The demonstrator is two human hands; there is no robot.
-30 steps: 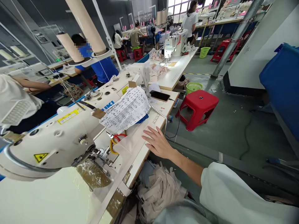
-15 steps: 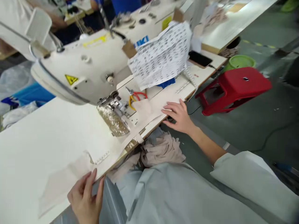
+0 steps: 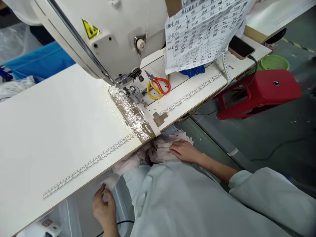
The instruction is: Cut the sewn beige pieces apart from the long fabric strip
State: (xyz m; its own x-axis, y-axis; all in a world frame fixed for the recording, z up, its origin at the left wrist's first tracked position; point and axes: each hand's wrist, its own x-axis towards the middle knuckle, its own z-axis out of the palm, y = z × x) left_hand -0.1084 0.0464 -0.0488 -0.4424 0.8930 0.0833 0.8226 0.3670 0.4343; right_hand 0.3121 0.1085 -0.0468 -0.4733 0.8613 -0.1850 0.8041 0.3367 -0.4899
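Note:
My right hand point(image 3: 184, 150) lies palm down, fingers closed over a pile of beige fabric pieces point(image 3: 163, 148) in my lap, just below the table's front edge. My left hand point(image 3: 105, 207) is under the table edge at the lower left, pinching a pale piece of fabric point(image 3: 112, 179) that trails up toward the pile. Above them stands a white sewing machine point(image 3: 106, 33) with its presser foot point(image 3: 130, 89) over a taped, shiny strip point(image 3: 132, 113) on the white table point(image 3: 56, 125).
Red-and-yellow scissors point(image 3: 158, 87) lie beside the needle plate. A printed paper sheet point(image 3: 202, 29) hangs from the machine. A phone point(image 3: 240, 47) rests at the table's far right. A red stool point(image 3: 261, 90) and a green basket point(image 3: 275, 61) stand on the floor.
Both hands have dropped from the tabletop to below its edge. The beige fabric that lay on the table is gone from it. The view has tilted down and closer to the machine.

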